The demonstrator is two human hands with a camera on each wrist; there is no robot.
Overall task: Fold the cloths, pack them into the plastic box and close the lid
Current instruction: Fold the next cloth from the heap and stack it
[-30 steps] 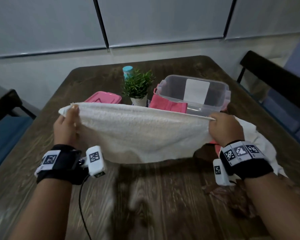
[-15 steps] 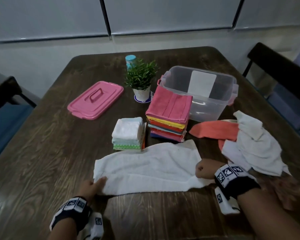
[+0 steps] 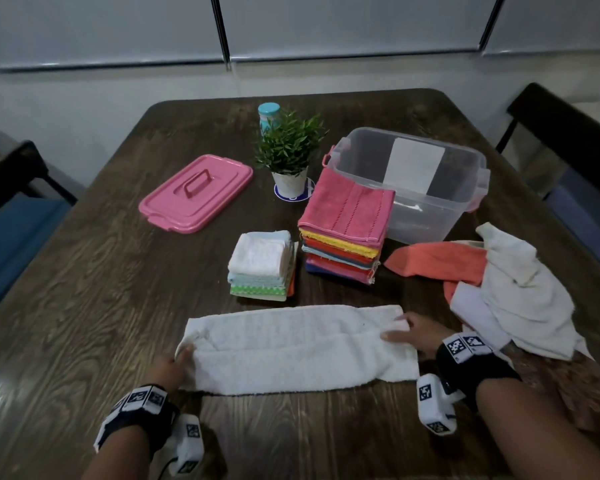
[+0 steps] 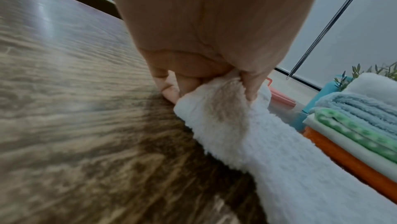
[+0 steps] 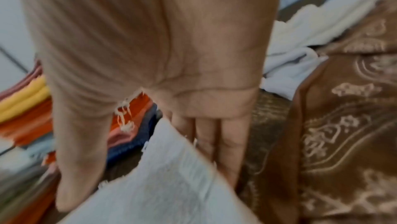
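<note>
Our left hand (image 3: 168, 367) pinches one end of the white towel (image 3: 298, 348); our right hand (image 3: 418, 336), fingers straight, holds the other. Moments ago it hung in the air; now it lies halved lengthwise, fluffy, before the clear plastic box (image 3: 426, 192).

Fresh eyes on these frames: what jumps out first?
The white towel stretched across the near table, left hand pinching one end, right hand on the other. Behind it stand two folded stacks, the taller topped by a pink cloth against the open clear box; the pink lid lies far left.
</note>
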